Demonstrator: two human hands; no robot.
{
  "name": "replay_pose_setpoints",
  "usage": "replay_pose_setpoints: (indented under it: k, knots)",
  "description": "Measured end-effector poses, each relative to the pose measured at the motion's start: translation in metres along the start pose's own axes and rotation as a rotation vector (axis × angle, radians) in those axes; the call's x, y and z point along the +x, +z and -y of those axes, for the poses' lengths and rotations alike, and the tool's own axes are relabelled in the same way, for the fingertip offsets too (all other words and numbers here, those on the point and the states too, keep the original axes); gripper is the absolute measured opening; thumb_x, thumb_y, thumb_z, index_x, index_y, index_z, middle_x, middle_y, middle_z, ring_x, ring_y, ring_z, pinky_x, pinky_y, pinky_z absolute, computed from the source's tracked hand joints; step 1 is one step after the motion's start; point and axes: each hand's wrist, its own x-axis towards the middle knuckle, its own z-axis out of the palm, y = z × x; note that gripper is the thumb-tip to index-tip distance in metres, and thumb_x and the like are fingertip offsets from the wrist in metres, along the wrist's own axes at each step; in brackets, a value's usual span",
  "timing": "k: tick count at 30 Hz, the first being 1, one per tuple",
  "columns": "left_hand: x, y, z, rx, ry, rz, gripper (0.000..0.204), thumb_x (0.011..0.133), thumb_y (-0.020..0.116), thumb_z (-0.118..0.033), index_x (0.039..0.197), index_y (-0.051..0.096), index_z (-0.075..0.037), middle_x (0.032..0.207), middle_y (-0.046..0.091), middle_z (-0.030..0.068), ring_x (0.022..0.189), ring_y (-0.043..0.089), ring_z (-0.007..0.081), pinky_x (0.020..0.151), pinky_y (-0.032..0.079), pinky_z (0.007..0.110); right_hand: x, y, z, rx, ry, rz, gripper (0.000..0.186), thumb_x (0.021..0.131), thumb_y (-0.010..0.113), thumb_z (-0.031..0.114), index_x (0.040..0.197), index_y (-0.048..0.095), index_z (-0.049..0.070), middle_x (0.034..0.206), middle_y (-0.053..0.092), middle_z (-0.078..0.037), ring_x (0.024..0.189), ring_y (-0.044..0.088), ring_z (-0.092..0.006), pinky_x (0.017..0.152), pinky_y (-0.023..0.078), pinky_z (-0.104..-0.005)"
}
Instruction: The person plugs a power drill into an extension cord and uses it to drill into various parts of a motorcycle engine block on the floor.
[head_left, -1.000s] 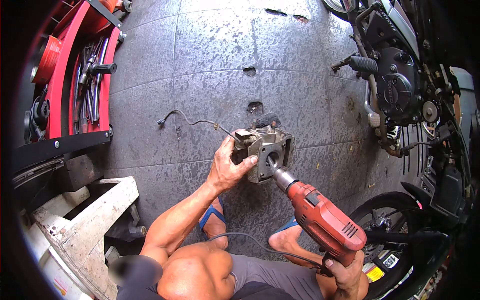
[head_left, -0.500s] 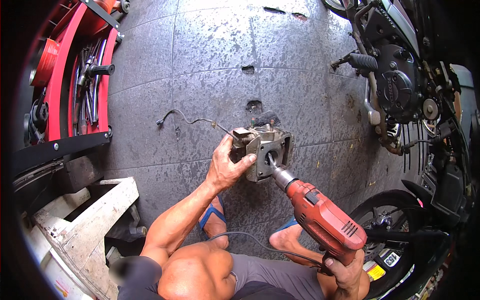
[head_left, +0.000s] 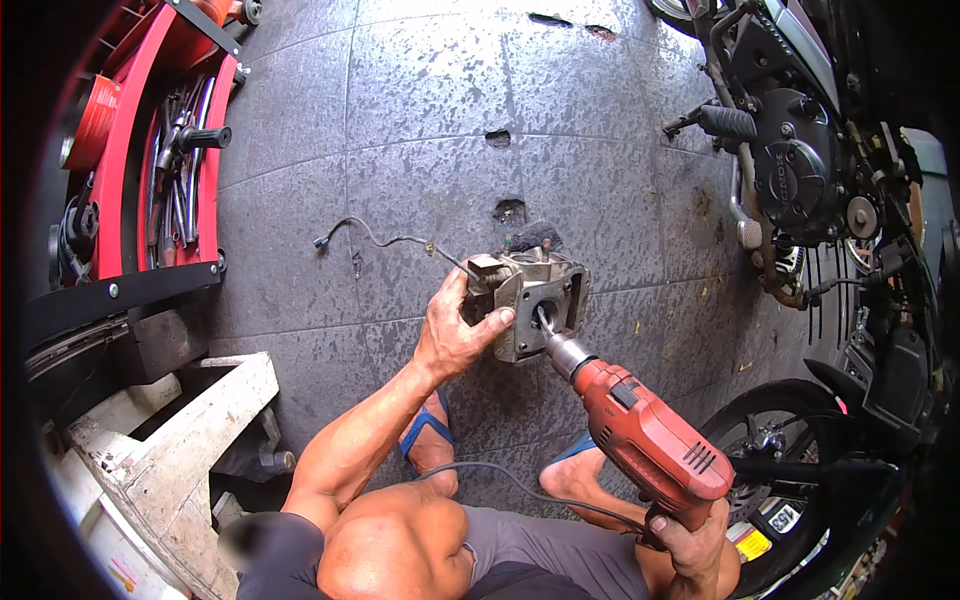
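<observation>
With fingers wrapped round its left side, my left hand [head_left: 455, 330] grips a grey metal engine cylinder head [head_left: 535, 345]. A thin cable with a dark plug [head_left: 385, 241] trails from the part toward the left. My right hand [head_left: 692, 545] is closed round the handle of a red power drill [head_left: 655, 435] at the lower right. The drill's silver chuck [head_left: 568, 353] points up and left, and its bit reaches into the round opening in the cylinder head's face. How deep the bit sits is hidden inside the opening.
A red tool trolley [head_left: 125, 150] with several metal tools stands at the left. Below it is a worn white step-like stand [head_left: 190, 425]. A motorcycle [head_left: 790, 180] runs along the right, its wheel near the drill. The drill's cord [head_left: 500, 470] crosses above my legs.
Almost nothing differs. The cylinder head appears very slightly shifted, with the drill bit still in its opening and both hands keeping their grips.
</observation>
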Motion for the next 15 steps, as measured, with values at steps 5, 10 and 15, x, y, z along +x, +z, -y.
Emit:
replay_pose_setpoints:
  k: [5,10,15]
  knots:
    - [0.001,-0.001,0.0,0.019,0.026,0.001,0.068,0.084,0.077,-0.037,0.135,0.054,0.002,0.126,0.061,0.0191,0.121,0.061,0.0317,0.104,0.047,0.042,0.0,-0.006,-0.007,-0.07,-0.041,0.03,0.062,0.068,0.078,0.015,0.123,0.062,-0.009,0.099,0.072,-0.015,0.079,0.068,-0.0174,0.071,0.054,-0.0282]
    - [-0.001,0.0,0.001,-0.014,0.003,-0.01,0.068,0.084,0.077,-0.036,0.135,0.054,0.002,0.127,0.061,0.0198,0.121,0.061,0.0323,0.104,0.048,0.042,-0.003,0.003,0.007,-0.007,0.047,0.003,0.062,0.068,0.077,0.012,0.123,0.062,-0.009,0.099,0.072,-0.016,0.08,0.068,-0.0171,0.07,0.054,-0.0273]
    - [0.0,0.0,-0.001,-0.011,0.01,-0.001,0.069,0.084,0.078,-0.037,0.135,0.053,0.002,0.127,0.061,0.0197,0.121,0.061,0.0317,0.104,0.048,0.041,0.0,0.001,0.002,-0.022,0.009,0.0,0.063,0.068,0.077,0.011,0.125,0.061,-0.009,0.1,0.072,-0.016,0.081,0.069,-0.0177,0.071,0.055,-0.0274]
